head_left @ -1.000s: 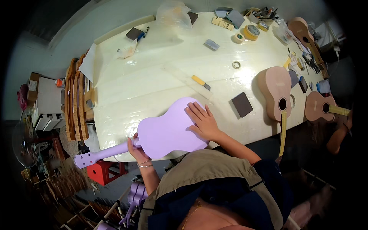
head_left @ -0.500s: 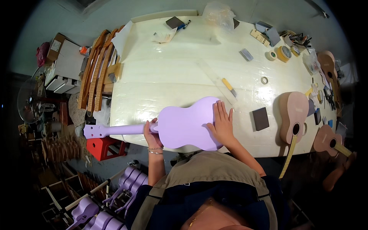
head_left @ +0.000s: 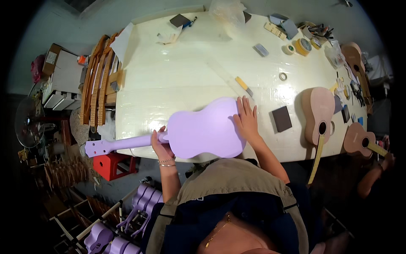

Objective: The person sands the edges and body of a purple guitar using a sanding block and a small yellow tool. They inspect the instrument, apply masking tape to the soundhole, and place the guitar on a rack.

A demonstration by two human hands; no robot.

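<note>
A lilac ukulele (head_left: 204, 131) lies back side up at the near edge of the table, its headstock pointing left past the table's corner. My left hand (head_left: 162, 144) is closed round the neck where it meets the body, thumb up on the far side. At the body's rounded right end rests my right hand (head_left: 248, 120), fingers stretched and a little apart along the edge. The palm's contact with the side is hidden. Just beyond the body lies a yellow-handled knife (head_left: 244, 86) beside a clear ruler (head_left: 222, 76).
A dark sanding block (head_left: 281, 119) lies right of my right hand. Farther right are an unpainted ukulele (head_left: 315, 112) and another person's hand (head_left: 387, 161) at a second ukulele (head_left: 356, 137). Wooden necks (head_left: 95, 80) are stacked left; lilac bodies (head_left: 144, 201) stand on a rack below.
My right hand has slid from the ukulele's back toward its right end. The ukulele is slightly more tilted, and the whole view has shifted a little.
</note>
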